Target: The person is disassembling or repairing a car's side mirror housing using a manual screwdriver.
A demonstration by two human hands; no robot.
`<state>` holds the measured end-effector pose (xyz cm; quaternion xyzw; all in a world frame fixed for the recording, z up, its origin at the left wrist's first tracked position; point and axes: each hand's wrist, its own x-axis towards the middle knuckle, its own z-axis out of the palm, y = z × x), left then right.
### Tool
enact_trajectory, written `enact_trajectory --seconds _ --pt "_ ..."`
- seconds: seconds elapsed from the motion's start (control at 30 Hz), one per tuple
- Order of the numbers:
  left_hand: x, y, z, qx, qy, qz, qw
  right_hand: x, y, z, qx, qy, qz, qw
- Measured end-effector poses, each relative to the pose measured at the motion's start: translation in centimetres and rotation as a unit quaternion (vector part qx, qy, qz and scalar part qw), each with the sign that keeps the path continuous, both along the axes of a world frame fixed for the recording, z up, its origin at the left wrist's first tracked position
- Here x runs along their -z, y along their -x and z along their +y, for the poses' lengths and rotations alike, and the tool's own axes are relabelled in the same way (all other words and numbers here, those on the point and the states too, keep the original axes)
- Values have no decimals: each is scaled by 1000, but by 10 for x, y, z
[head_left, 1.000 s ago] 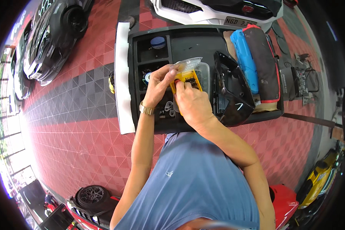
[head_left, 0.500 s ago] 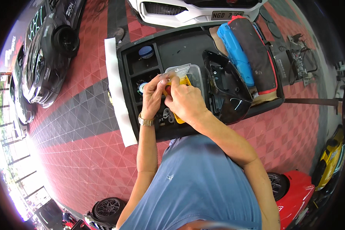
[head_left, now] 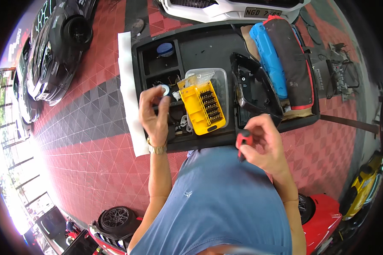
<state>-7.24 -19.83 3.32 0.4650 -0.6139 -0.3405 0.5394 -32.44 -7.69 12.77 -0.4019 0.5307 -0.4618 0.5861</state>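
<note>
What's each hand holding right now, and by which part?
The right hand grips a red-and-black screwdriver handle at its red end. The left hand pinches a small white round object in its fingers.

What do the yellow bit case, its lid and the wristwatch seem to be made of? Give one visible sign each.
Bit case: likely moulded plastic; even, opaque yellow with formed slots.
Lid: clear plastic, probably; the tray shows through it.
Wristwatch: seemingly metal; gold-toned links that glint on the left hand's wrist.
</note>
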Motion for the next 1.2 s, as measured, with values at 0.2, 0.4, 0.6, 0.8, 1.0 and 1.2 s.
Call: enact_trajectory --seconds 0.2,0.4,0.6,0.8,1.0,1.2 --pt "-1 -3 41 -39 -22 18 999 8 26 18 -22 -41 -83 996" --pt "-59 12 90 530 -154 180 814 6 55 16 -74 -23 -94 993" --pt "-77 43 127 687 -35 240 686 0 90 10 -51 -8 -131 990" --pt "-101 17 160 711 111 401 567 0 119 -12 -117 -5 -178 977" --pt "-74 -6 155 214 58 238 946 -10 122 -24 -83 -1 -184 980" --pt "-121 26 -25 -23 -82 -164 983 1 130 -43 -41 6 -164 986"
